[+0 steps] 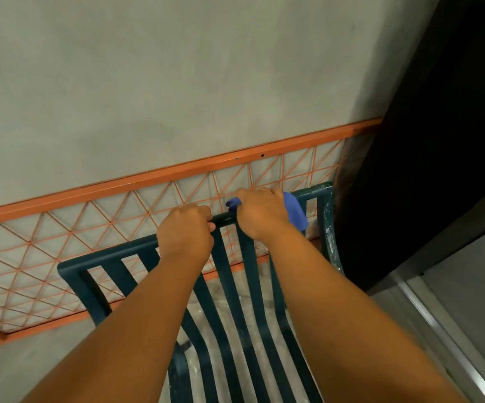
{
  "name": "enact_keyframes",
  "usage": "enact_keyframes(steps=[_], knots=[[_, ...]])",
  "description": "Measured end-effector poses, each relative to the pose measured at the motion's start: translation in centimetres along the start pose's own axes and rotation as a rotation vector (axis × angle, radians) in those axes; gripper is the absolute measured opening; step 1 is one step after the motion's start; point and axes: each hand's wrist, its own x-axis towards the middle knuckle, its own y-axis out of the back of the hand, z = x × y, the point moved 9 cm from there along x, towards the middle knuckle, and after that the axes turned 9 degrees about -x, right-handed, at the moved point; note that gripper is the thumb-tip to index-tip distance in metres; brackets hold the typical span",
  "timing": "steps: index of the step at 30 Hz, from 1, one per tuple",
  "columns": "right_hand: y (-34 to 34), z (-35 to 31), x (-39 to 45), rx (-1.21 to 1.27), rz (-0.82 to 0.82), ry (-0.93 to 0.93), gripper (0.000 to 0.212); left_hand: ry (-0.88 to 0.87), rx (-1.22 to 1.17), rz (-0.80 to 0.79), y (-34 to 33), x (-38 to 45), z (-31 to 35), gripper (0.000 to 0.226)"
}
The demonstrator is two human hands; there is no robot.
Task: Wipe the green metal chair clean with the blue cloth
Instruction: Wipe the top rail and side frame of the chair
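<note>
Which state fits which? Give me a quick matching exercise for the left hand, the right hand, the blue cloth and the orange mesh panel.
1. left hand
2. right hand
3. blue cloth
4. orange mesh panel

A. stands behind the chair, against the wall
B. pressed on the top rail under a hand
C. grips the bare top rail
D. holds the cloth on the rail

Pairs: 1-C, 2-D, 3-B, 4-A
</note>
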Motion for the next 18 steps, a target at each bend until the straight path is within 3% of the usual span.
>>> enact_keyframes(steps=[3, 5, 9, 11, 15, 18], knots=[[0.7, 1.0, -3.3, 0.235, 0.262, 0.219, 0.031, -0.007, -0.012, 0.004, -0.1, 0.0, -0.2, 0.012], [0.2, 2.8, -4.5, 0.212, 0.277, 0.244, 0.040, -0.020, -0.037, -0.006, -0.2, 0.0, -0.2, 0.012], [0.2, 4.7, -2.9, 0.122, 0.246, -0.095, 0.034, -0.014, -0.046, -0.003, -0.1, 0.0, -0.2, 0.012], [0.7, 2.6, -2.3, 0.087, 0.259, -0.174, 0.026, -0.007, -0.026, 0.000, 0.0, 0.0, -0.1, 0.012], [-0.5, -3.3, -3.5, 0.225, 0.271, 0.138, 0.034, 0.008, 0.033, -0.023, -0.1, 0.1, 0.2, 0.012], [-0.2, -0.9, -4.6, 0.263, 0.305, 0.202, 0.045, 0.015, 0.062, -0.059, -0.3, 0.1, 0.3, 0.013]])
